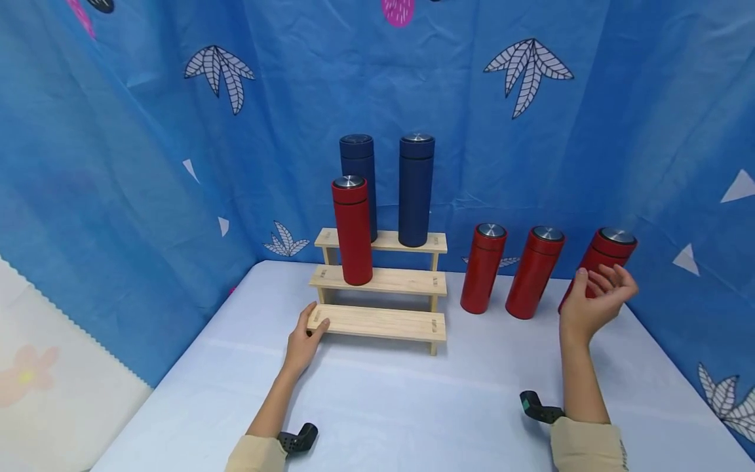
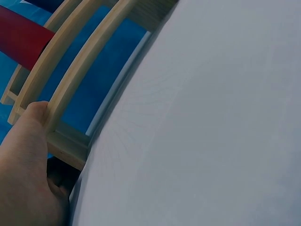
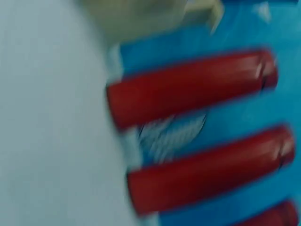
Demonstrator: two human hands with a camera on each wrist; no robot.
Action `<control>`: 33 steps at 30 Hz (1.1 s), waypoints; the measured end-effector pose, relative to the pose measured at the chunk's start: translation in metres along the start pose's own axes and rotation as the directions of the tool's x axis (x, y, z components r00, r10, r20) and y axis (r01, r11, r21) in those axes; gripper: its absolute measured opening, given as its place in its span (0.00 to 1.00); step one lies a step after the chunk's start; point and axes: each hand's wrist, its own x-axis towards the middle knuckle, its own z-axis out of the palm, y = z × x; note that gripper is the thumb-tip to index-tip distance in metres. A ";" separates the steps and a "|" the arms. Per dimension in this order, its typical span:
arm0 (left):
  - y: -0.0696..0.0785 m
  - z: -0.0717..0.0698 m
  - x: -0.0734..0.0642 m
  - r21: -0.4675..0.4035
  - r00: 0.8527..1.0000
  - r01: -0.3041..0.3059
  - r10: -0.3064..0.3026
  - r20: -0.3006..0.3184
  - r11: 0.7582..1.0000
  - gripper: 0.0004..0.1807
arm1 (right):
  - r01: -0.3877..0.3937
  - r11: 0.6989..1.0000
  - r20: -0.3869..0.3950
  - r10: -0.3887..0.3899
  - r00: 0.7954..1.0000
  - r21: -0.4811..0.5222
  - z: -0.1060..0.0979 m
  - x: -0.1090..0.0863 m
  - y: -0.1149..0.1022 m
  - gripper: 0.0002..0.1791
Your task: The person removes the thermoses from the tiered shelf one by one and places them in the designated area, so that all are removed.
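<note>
A three-tier wooden display stand (image 1: 383,321) is on the table, and my left hand (image 1: 303,341) grips the left end of its lowest step. In the left wrist view the thumb (image 2: 36,110) lies at that step's edge. One red thermos flask (image 1: 354,236) stands upright on the middle step, towards the left. Two dark blue thermos flasks (image 1: 415,190) are on the top step. My right hand (image 1: 596,305) is raised in front of the rightmost red flask (image 1: 607,248), partly covering it, fingers loosely bent and holding nothing. The right wrist view is blurred and shows no hand.
Two more red flasks, the nearer-to-stand one (image 1: 483,269) and the middle one (image 1: 535,272), stand right of the stand. A white cloth covers the table (image 1: 413,406). Blue patterned curtain (image 1: 460,98) hangs behind and along both sides.
</note>
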 end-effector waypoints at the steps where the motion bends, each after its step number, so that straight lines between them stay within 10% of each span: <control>1: 0.000 0.000 0.000 -0.002 1.000 -0.001 0.001 0.001 1.000 0.39 | 0.027 0.998 -0.001 -0.027 1.000 0.053 0.007 -0.005 -0.010 0.26; 7: 0.000 0.001 0.001 0.000 1.000 -0.009 0.009 -0.003 1.000 0.39 | 0.107 0.958 0.092 -0.135 0.987 0.265 0.053 -0.042 -0.050 0.18; 17: -0.004 -0.001 0.002 0.012 1.000 -0.011 0.011 -0.009 1.000 0.39 | 0.086 0.957 0.370 -0.189 0.909 0.278 0.127 -0.113 -0.074 0.14; 33: -0.003 -0.003 0.004 -0.011 1.000 -0.005 0.005 0.017 1.000 0.39 | 0.007 0.957 0.702 -0.218 0.678 0.290 0.174 -0.180 -0.110 0.31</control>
